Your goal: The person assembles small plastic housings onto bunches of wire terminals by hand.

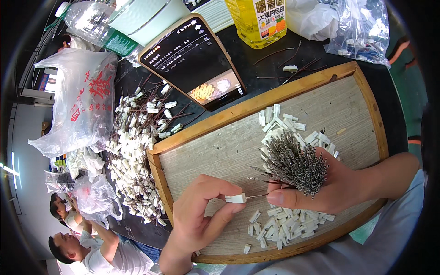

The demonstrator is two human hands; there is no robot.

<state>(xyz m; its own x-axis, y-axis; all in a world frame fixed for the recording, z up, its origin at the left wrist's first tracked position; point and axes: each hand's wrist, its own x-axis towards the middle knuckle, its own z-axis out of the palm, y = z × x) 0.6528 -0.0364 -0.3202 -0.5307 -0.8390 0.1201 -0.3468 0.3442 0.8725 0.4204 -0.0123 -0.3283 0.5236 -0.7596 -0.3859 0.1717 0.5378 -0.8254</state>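
Note:
My left hand (201,213) pinches a small white plastic connector housing (236,198) between thumb and forefinger. In my right hand (341,190) is a thick bundle of wires (298,167) with metal crimp terminals at their ends. One single wire (256,196) sticks out from under my right thumb, and its tip meets the housing; I cannot tell how deep it sits. Both hands are over a wood-framed tray (256,108). Loose white housings (293,225) lie in the tray below the bundle, and more housings (277,120) lie beyond it, partly hidden by the bundle.
Left of the tray is a heap of white connectors on brown wires (135,169). A phone (195,59) leans against a white container (149,20) behind it. Plastic bags (85,96), a yellow-liquid bottle (259,27) and a clear bottle (89,20) stand around. People (110,252) sit at left.

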